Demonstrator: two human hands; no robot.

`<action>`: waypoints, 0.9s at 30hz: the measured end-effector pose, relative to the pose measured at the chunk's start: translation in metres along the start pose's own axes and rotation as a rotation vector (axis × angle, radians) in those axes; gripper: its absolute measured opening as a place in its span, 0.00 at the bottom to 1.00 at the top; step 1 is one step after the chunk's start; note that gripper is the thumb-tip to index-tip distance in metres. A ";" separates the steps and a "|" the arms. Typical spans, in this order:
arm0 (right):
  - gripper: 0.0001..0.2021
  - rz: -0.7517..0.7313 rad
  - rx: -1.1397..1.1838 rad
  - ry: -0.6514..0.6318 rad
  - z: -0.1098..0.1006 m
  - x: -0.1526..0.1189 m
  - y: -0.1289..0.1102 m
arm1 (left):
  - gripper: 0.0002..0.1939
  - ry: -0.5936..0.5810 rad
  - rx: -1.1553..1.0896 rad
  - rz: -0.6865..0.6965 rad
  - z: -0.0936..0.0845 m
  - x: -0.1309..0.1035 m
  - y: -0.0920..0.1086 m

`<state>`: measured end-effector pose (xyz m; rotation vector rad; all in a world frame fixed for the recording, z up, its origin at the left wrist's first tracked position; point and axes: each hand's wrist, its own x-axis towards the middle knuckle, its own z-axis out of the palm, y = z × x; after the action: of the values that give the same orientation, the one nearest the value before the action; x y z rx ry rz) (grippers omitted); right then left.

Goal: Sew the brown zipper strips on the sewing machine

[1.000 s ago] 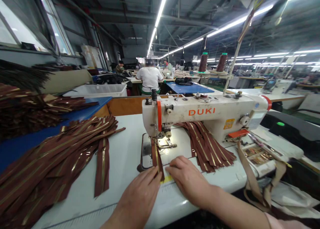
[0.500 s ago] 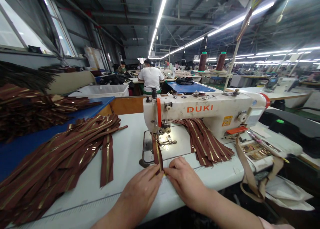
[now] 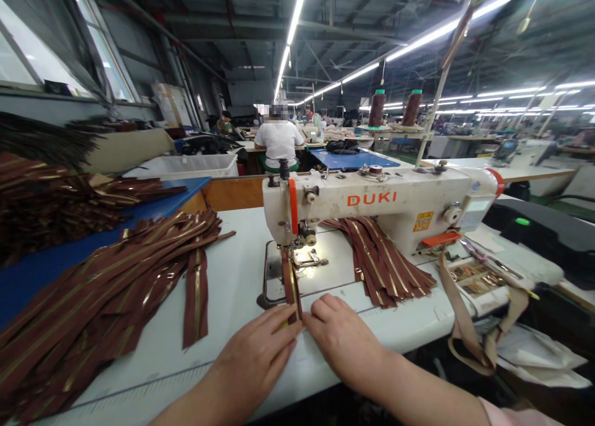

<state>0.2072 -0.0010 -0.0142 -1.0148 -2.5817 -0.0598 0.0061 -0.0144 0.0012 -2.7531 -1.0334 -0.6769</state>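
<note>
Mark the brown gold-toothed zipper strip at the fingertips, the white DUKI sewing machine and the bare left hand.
Brown gold-toothed zipper strip [image 3: 292, 284], head view: its visible middle.
White DUKI sewing machine [image 3: 372, 198], head view: its arm, on the orange lettering.
Bare left hand [image 3: 255, 350], head view: back of the hand.

At the upper left of the frame, tall windows [image 3: 16, 54] let in daylight; bright strip lights [image 3: 294, 17] run along the ceiling. At upper center, a person in a white shirt [image 3: 279, 142] sits facing away, with a translucent plastic bin [image 3: 186, 167] to the left and a blue worktop [image 3: 379, 160] bearing a black bundle [image 3: 343, 147] to the right. At lower right, a beige strap [image 3: 449, 299] hangs in a loop near white sheeting [image 3: 534, 355].
</note>
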 end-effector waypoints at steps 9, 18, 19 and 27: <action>0.08 -0.030 0.022 -0.040 -0.008 -0.004 -0.001 | 0.15 -0.045 -0.069 -0.103 0.002 0.004 0.001; 0.11 0.019 0.242 0.007 -0.019 0.019 0.028 | 0.17 -0.045 -0.043 -0.040 0.002 0.004 -0.003; 0.10 0.057 0.226 0.015 -0.017 0.027 0.031 | 0.17 -0.042 -0.041 -0.035 0.002 0.004 -0.003; 0.08 0.036 0.114 0.028 0.002 0.056 0.036 | 0.17 -0.029 -0.027 -0.017 0.008 -0.001 -0.004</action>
<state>0.1923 0.0625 0.0001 -1.0106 -2.5091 0.0809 0.0056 -0.0094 -0.0064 -2.7886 -1.0624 -0.6598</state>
